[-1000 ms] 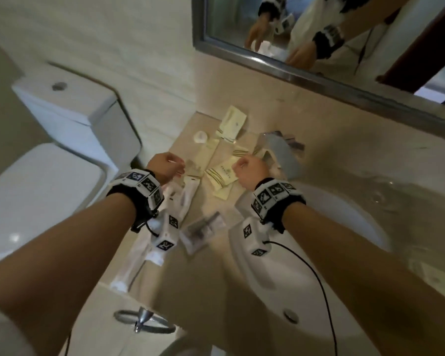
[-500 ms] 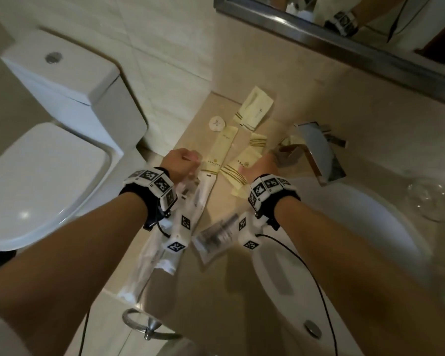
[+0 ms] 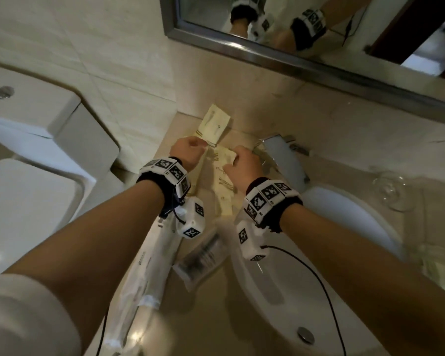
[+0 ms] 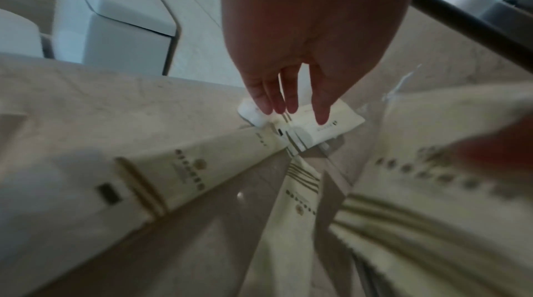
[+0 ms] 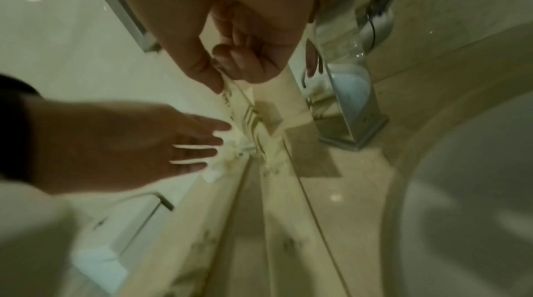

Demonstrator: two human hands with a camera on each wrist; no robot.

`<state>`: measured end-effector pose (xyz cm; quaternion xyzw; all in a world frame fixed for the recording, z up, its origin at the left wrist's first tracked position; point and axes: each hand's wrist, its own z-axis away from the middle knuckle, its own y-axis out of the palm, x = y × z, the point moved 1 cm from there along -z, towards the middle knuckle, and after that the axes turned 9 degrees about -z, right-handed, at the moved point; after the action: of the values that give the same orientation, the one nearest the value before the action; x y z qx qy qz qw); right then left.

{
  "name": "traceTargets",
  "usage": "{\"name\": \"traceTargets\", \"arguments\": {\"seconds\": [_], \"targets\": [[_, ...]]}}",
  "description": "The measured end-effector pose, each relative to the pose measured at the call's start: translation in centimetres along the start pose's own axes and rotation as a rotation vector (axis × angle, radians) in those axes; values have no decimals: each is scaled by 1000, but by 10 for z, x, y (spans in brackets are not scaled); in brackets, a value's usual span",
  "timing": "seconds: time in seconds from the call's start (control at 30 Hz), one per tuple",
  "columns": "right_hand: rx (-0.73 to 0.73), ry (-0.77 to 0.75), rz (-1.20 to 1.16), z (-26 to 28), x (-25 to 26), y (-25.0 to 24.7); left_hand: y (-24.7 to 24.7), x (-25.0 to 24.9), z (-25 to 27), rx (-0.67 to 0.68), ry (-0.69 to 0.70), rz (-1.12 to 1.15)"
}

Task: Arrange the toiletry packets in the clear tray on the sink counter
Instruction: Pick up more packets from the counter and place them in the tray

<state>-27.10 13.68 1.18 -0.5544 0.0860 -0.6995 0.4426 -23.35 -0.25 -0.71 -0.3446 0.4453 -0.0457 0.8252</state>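
Observation:
Several cream toiletry packets with gold stripes lie on the beige counter between both hands, in and around the clear tray (image 4: 331,179), whose thin transparent walls barely show. My left hand (image 3: 188,152) reaches with straight fingers (image 4: 291,108) over the far packet (image 4: 323,124) and a small white round item (image 4: 251,112). A long cream packet (image 4: 184,179) lies below that wrist. My right hand (image 3: 238,160) pinches the top edge of one cream packet (image 5: 230,92) between thumb and curled fingers (image 5: 222,74), just left of the faucet.
A chrome faucet (image 3: 283,160) and the white basin (image 3: 332,253) stand right of the packets. A glass (image 3: 393,191) lies on the counter further right. Two clear-wrapped items (image 3: 203,255) lie near the front edge. A toilet (image 3: 36,150) stands left, a mirror (image 3: 293,55) above.
Both hands have moved away from me toward the wall end of the packets. The left hand has gone from curled to straight fingers. The right hand now pinches a packet.

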Motion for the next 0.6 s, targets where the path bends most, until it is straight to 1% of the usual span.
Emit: {"name": "traceTargets", "arguments": {"seconds": [0.03,0.17,0.23,0.3,0.37,0.43,0.53,0.6], "targets": [[-43,-42,-47,4,6,-9,4,-5,-5,1,9,-39],[-233,-118,-231,4,21,-51,15,-20,-23,15,70,-205],[-296,-124,-292,3,23,-68,20,-24,-26,63,106,-383],[-341,-107,-340,4,22,-82,27,-31,-28,135,126,-489],[-359,-90,-365,4,17,-89,33,-34,-31,201,126,-555],[-369,-76,-360,5,10,-92,37,-34,-34,237,117,-623],[-376,-76,-386,4,1,-93,39,-32,-39,212,140,-643],[-368,-72,-411,3,-2,-93,39,-32,-40,173,154,-598]]}}
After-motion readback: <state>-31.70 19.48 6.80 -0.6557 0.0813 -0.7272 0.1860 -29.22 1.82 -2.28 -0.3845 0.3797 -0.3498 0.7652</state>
